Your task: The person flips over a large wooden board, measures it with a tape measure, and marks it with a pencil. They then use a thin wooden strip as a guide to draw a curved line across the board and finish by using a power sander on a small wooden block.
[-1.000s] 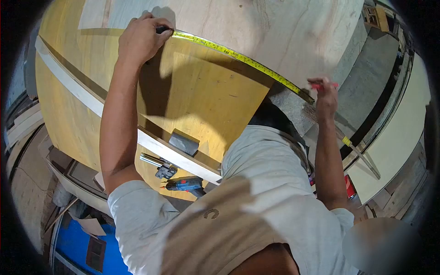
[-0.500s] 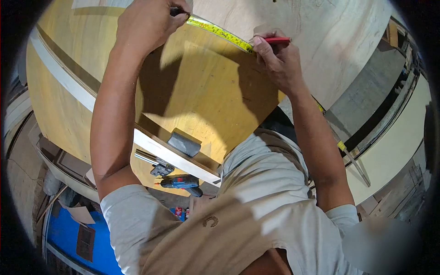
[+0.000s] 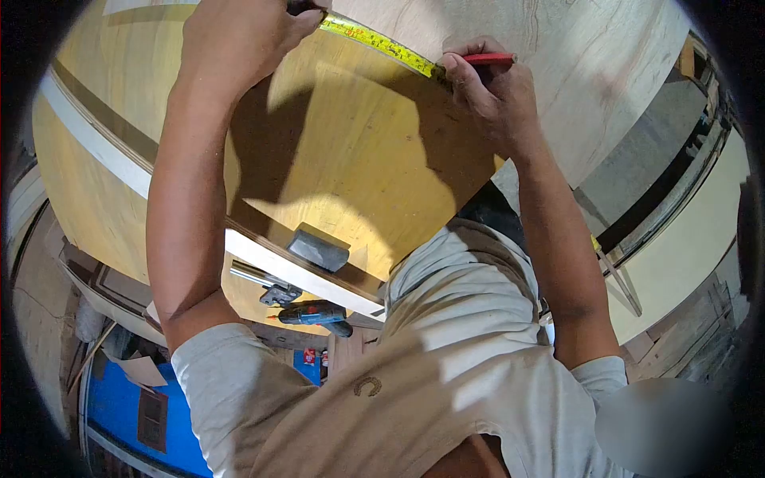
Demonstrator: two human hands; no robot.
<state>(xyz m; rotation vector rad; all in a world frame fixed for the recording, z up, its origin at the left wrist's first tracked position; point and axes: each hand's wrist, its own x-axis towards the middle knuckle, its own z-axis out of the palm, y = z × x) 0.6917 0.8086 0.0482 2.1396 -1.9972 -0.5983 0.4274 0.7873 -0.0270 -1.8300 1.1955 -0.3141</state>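
A yellow tape measure (image 3: 378,41) stretches between my two hands, over the edge of a pale wood sheet that lies on the yellowish plywood panel (image 3: 351,151). My left hand (image 3: 239,40), at the top of the view, is closed around one end, with a dark part showing at its fingers. At the other end, my right hand (image 3: 498,92) is closed with a red pencil (image 3: 488,59) in its fingers. Its thumb and fingers meet the tape, though the exact grip is partly hidden. The pale wood sheet (image 3: 582,88) extends beyond my right hand.
A grey block (image 3: 319,249) sits on the plywood near my body, beside a white-edged strip (image 3: 267,255). Past the strip lie a cordless drill (image 3: 312,314) and a metal clamp-like piece (image 3: 279,293). A screwdriver-like tool (image 3: 623,279) rests on the right.
Both hands have shifted slightly, the left one toward the left and the right one a little to the right. The tape stays stretched between them, and the view has moved slightly.
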